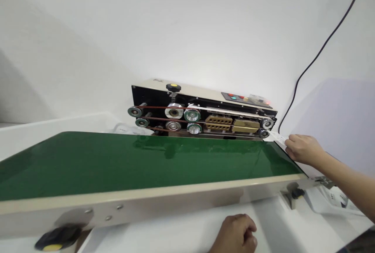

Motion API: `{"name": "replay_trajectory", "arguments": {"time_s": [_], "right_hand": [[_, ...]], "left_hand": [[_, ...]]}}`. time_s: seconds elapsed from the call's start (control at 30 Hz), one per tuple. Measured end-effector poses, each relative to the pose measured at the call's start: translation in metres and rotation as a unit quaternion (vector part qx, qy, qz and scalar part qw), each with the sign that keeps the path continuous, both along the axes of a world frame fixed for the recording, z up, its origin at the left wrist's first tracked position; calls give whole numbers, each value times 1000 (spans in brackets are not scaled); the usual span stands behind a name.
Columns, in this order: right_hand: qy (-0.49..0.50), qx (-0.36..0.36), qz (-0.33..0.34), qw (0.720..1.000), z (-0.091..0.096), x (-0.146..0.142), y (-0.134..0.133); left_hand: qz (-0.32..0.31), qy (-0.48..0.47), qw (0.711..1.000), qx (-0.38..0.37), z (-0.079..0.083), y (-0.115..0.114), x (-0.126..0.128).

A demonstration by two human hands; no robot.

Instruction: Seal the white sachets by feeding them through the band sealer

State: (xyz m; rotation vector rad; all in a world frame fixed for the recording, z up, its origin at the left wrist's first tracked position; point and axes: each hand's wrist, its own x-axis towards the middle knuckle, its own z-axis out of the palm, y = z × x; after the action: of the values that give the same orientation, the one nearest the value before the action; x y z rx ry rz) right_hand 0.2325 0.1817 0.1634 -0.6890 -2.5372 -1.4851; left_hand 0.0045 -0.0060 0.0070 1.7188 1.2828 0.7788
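At the right end of a band sealer (pixel 205 108), my right hand (pixel 303 149) is closed on a white printed packet (pixel 279 138). The packet's left edge reaches the lower right roller (pixel 264 133) of the sealer, and my fingers cover its other end. My left hand (pixel 236 234) hangs in front of the conveyor, low in the view, with its fingers curled and nothing visible in them. Between my hands and the sealer's rollers lies the green conveyor belt (pixel 140 163).
A black knob (pixel 173 87) tops the sealer, and its control panel (pixel 246 98) shows coloured switches. Other black knobs (pixel 58 237) stick out of the conveyor's front. A white bin (pixel 336 206) with packets stands at lower right. A black cable (pixel 322 45) hangs along the wall.
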Motion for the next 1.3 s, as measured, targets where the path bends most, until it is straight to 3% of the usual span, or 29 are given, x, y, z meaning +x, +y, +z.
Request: {"name": "replay_trajectory", "arguments": {"time_s": [0.2,0.53,0.93,1.3], "right_hand": [[10,-6,-49,999,3,2,2],[-44,-79,-134,987,9,-8,6],[-61,-68,-70,993,16,-15,3],[-54,-112,-166,978,16,-39,-6]], "left_hand": [[-9,-2,1000,-6,1,1,1],[-6,-12,1000,-8,-5,1,1],[-8,3,1000,15,1,-1,1],[-4,-7,999,34,-3,-1,1]]}}
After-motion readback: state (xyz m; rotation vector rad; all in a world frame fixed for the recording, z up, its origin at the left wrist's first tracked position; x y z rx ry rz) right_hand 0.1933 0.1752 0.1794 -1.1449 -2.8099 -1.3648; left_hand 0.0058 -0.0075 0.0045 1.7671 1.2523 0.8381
